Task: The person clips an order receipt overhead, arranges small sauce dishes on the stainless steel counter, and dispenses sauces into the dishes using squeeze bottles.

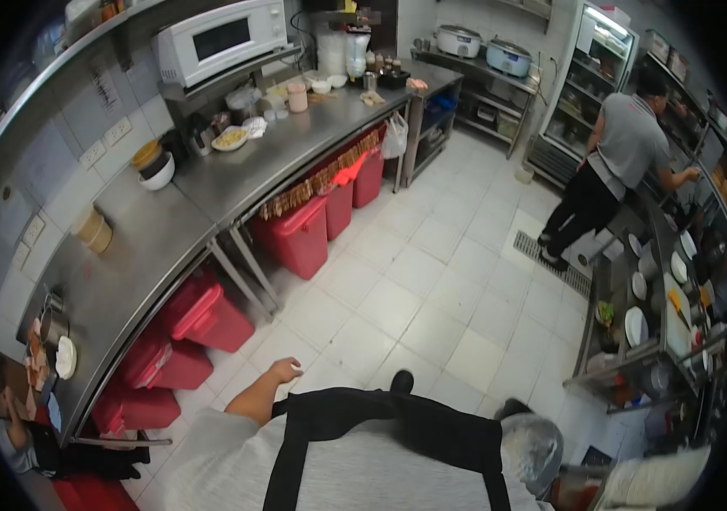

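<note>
My left hand (pixel 285 369) hangs beside my body, above the tiled floor. Its fingers are loosely curled with a gap between them, and I see nothing held in it. The nearest things are the red lidded bins (pixel 208 313) under the steel counter (pixel 146 255). My right hand is out of sight. At my right side a clear plastic bag or wrap (pixel 532 447) bulges out; what carries it is hidden. I wear a black apron (pixel 380 417) over a grey shirt.
A co-worker (pixel 627 140) faces shelves at the right, near a glass-door fridge (pixel 585 85). A rack with white dishes (pixel 636 326) lines the right side. A microwave (pixel 223 38) sits above the left counter. Another person (pixel 19 434) is at lower left. A floor drain (pixel 551 264) lies ahead.
</note>
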The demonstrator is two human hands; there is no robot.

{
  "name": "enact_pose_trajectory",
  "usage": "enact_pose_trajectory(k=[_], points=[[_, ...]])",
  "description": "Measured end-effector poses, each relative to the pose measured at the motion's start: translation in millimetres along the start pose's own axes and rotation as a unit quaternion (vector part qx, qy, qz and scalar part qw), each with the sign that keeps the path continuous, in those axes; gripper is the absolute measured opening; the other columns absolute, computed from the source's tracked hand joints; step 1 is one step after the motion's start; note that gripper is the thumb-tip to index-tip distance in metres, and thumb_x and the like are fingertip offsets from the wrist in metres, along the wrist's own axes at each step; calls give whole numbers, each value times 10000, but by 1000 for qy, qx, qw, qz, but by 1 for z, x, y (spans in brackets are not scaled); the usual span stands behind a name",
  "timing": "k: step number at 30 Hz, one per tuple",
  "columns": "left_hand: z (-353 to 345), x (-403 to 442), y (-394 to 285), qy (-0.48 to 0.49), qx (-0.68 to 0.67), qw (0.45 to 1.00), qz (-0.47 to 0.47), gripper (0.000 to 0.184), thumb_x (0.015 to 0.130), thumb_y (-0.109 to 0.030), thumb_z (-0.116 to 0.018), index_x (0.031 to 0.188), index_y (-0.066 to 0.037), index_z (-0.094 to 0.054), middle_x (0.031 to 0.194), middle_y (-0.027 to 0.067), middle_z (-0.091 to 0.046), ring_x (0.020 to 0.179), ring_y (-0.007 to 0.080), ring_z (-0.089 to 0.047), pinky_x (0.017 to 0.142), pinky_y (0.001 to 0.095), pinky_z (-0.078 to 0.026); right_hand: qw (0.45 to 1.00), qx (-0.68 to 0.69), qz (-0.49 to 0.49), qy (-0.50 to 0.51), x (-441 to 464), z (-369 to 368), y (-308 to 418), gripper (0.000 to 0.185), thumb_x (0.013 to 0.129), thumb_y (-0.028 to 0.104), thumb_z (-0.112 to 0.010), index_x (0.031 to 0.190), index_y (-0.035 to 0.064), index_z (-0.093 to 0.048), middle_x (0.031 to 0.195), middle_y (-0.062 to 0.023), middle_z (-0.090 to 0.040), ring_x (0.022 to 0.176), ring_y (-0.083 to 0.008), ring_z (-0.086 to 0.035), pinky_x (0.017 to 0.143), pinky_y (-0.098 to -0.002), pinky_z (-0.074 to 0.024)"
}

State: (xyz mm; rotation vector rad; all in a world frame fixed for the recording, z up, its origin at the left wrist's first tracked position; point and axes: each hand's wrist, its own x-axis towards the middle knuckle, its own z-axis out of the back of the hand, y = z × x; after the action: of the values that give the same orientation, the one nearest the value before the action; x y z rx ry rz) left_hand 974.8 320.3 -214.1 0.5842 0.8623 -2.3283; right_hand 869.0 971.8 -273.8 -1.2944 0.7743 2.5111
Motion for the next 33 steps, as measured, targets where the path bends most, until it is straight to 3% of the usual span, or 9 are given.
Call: enact_pose_trajectory(k=[4, 8, 10, 12, 16, 21, 24, 29, 33], points=[[20, 49, -57, 1, -73, 997, 36, 457, 724, -411, -741, 1082, -140, -652, 1058, 146, -667, 1020, 292, -617, 900, 365, -481, 994, -39, 101, -7, 105, 76, 77, 249, 818, 226, -666, 954, 18, -676, 804, -139, -685, 767, -245, -670, 715, -348, -522], [42, 91, -99, -73, -104, 991, 37, 422, 734, -343, -742, 1090, -139, -645, 854, 89, -694, 824, 221, -659, 780, 338, -513, 918, -42, 387, -73, 245, 159, 186, 269, 806, 236, -676, 966, 20, -675, 825, -146, -689, 786, -258, -674, 729, -356, -525], [53, 97, -113, -68, -192, 975, 91, 357, 730, -216, -709, 1074, -142, -655, 865, 89, -694, 821, 216, -663, 753, 323, -522, 924, -229, 273, -140, 187, 230, 327, 334, 767, 247, -704, 1034, 51, -661, 899, -157, -690, 844, -290, -669, 764, -379, -525], [37, 119, -92, -167, -100, 979, 64, 322, 670, -165, -716, 991, -191, -695, 915, 99, -692, 862, 244, -664, 786, 333, -526, 927, -161, 303, -152, 213, 267, 411, 360, 752, 263, -723, 1051, 75, -655, 896, -147, -688, 869, -275, -664, 775, -375, -522], [51, 163, -88, -102, -51, 982, 151, 324, 621, -215, -772, 938, -221, -706, 914, 85, -698, 867, 258, -665, 798, 347, -528, 918, -7, 373, -133, 287, 302, 528, 411, 734, 256, -738, 1085, 63, -647, 877, -124, -685, 839, -264, -660, 756, -373, -521], [120, 298, -150, -197, 12, 979, 47, 224, 701, -269, -705, 912, -193, -697, 887, 120, -690, 857, 303, -659, 759, 407, -524, 908, -153, 381, -78, 458, 294, 515, 298, 803, 257, -700, 1039, 82, -652, 803, -98, -664, 751, -255, -654, 686, -390, -540], [231, 399, -263, -220, 72, 972, -36, 196, 846, -257, -544, 934, -151, -683, 828, 148, -678, 812, 350, -654, 719, 493, -506, 966, -138, 216, 15, 479, 326, 539, 295, 807, 255, -697, 1038, 78, -651, 800, -98, -662, 734, -255, -652, 666, -395, -540], [404, 505, -441, -454, 116, 851, -236, 320, 768, -193, -676, 1070, -104, -618, 1125, 114, -530, 1106, 333, -467, 937, 437, -394, 990, -100, 83, 52, 522, 396, 606, 290, 813, 253, -691, 1037, 73, -650, 794, -96, -659, 704, -255, -649, 633, -402, -540], [488, 582, -488, -586, 17, 806, -87, 459, 764, -187, -698, 1192, -135, -543, 1236, 115, -478, 1217, 333, -406, 1015, 462, -343, 992, -100, 50, 63, 583, 460, 670, 286, 818, 251, -686, 1035, 69, -649, 790, -96, -656, 680, -255, -646, 606, -408, -540]])
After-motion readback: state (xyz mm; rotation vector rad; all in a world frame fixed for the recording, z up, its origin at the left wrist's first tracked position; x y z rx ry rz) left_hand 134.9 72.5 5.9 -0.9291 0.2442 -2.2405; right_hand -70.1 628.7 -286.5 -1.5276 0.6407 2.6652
